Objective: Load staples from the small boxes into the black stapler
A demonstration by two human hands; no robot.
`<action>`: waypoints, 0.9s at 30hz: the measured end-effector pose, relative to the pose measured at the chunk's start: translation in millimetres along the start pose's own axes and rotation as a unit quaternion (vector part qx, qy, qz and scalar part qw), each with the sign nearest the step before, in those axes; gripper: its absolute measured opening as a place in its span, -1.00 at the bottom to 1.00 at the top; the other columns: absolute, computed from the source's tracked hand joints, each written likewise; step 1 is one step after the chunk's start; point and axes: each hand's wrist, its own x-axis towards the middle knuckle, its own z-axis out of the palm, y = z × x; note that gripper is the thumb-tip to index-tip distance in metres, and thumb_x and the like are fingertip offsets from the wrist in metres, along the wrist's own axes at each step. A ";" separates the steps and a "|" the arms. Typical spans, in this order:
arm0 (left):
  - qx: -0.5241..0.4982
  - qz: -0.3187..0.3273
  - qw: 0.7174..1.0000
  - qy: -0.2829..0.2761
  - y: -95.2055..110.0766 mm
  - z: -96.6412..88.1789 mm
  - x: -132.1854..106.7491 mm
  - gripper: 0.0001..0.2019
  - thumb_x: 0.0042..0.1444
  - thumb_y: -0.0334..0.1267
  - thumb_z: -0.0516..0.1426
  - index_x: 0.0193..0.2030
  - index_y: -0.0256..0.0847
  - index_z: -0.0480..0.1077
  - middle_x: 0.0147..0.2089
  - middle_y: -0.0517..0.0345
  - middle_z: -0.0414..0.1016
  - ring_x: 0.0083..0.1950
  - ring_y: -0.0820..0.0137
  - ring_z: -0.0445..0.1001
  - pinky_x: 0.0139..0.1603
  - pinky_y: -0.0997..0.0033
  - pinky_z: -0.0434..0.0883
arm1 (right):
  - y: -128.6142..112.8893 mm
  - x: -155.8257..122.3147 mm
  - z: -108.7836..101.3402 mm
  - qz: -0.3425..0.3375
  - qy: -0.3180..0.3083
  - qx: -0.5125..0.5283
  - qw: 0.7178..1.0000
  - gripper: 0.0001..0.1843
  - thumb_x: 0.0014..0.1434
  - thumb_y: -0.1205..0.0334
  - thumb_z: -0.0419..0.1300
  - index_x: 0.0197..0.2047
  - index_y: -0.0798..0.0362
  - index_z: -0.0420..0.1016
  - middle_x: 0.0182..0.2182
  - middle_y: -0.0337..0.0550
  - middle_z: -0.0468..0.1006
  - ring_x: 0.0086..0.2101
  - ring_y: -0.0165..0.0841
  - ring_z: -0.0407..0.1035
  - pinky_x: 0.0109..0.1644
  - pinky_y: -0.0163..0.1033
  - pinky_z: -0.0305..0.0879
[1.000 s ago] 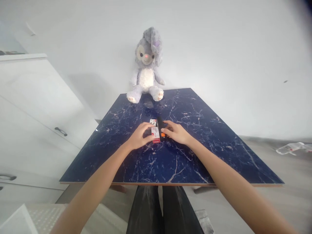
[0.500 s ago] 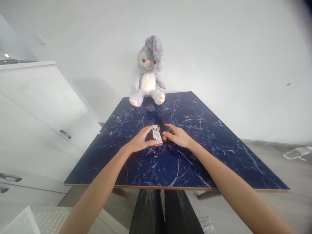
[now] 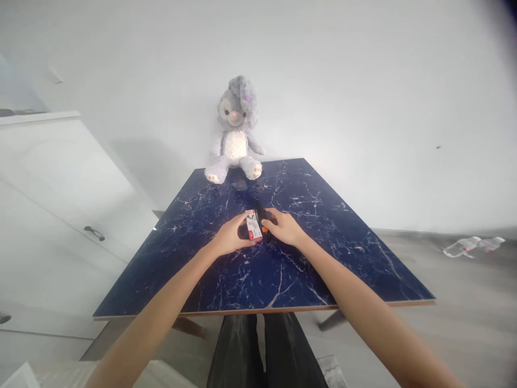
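My left hand (image 3: 232, 235) holds a small red-and-white box (image 3: 254, 226), thumb at its near end and fingers at its far end. Printed pictures and lettering show on the box's top, too small to read. Right beside it lies a slim black object (image 3: 259, 208) with an orange part; its exact kind is hard to make out. My right hand (image 3: 284, 226) is closed around its right side with thumb and forefinger, hiding some of it. Both things are at the middle of the dark blue marbled table (image 3: 242, 291), box and black object side by side.
A grey plush rabbit (image 3: 235, 145) sits against the wall at the table's far edge. White cabinets (image 3: 52, 215) with dark handles stand on the left. Clear plastic packaging (image 3: 464, 247) lies on the floor at the right.
The view has shifted, so the table and plush rabbit appear further left and slightly lower. Both hands stay at the box and the black object; the left fingers now span the box's two ends.
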 end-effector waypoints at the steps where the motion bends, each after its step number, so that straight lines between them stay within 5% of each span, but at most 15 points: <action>1: 0.004 0.009 1.000 0.003 1.3 3.9 9.2 0.04 -0.08 0.08 0.38 0.49 0.00 -0.01 0.43 -0.01 0.22 0.33 0.05 0.36 0.29 0.14 0.32 | 3.0 0.8 -2.8 0.011 0.014 -0.013 1.000 -0.55 0.31 0.06 0.11 0.21 -0.02 0.38 -0.23 -0.18 0.67 -0.23 -0.27 0.55 -0.07 -0.23 0.34; 7: -0.005 0.068 0.998 -0.003 26.6 52.2 102.5 0.02 -0.13 -0.01 0.41 0.45 -0.15 0.09 0.41 -0.10 0.25 0.38 0.02 0.29 0.36 0.09 0.25 | 42.0 2.9 -37.6 0.095 0.105 -0.116 0.983 -0.51 0.36 0.03 0.01 0.24 0.07 0.35 -0.10 0.03 0.64 -0.09 -0.10 0.53 0.00 -0.14 0.34; 11: -0.029 0.097 0.995 0.008 56.8 95.1 165.3 -0.03 -0.13 -0.08 0.40 0.41 -0.26 0.14 0.40 -0.18 0.26 0.38 0.00 0.27 0.37 0.05 0.24 | 81.0 -1.9 -67.0 0.128 0.144 -0.120 0.974 -0.25 0.29 -0.10 0.09 0.39 0.15 0.11 0.02 0.12 0.58 0.03 -0.06 0.47 0.11 -0.08 0.31; 14: -0.052 0.112 0.992 0.023 73.2 116.2 189.6 -0.13 -0.08 -0.15 0.37 0.38 -0.23 0.18 0.39 -0.14 0.27 0.36 0.05 0.30 0.36 0.06 0.25 | 102.3 -4.9 -80.3 0.147 0.162 -0.094 0.971 -0.14 0.25 -0.15 0.11 0.43 0.19 0.01 0.08 0.15 0.52 0.11 -0.07 0.40 0.19 -0.05 0.26; 19: -0.061 0.124 0.989 0.050 85.4 123.2 184.5 -0.23 0.00 -0.22 0.31 0.36 -0.23 0.19 0.37 -0.15 0.25 0.37 0.10 0.28 0.36 0.08 0.26 | 110.4 -4.3 -80.8 0.155 0.185 -0.090 0.966 -0.08 0.23 -0.19 0.10 0.43 0.25 -0.01 0.13 0.21 0.46 0.15 -0.02 0.32 0.25 0.03 0.19; 27: 0.020 0.098 0.985 0.141 96.9 118.1 126.9 -0.44 0.18 -0.29 0.16 0.33 -0.21 0.21 0.30 -0.12 0.31 0.32 0.13 0.29 0.33 0.05 0.28 | 114.5 2.6 -76.6 0.134 0.210 -0.082 0.965 -0.10 0.29 -0.23 -0.04 0.42 0.33 0.01 0.19 0.33 0.39 0.19 0.03 0.29 0.29 0.11 0.12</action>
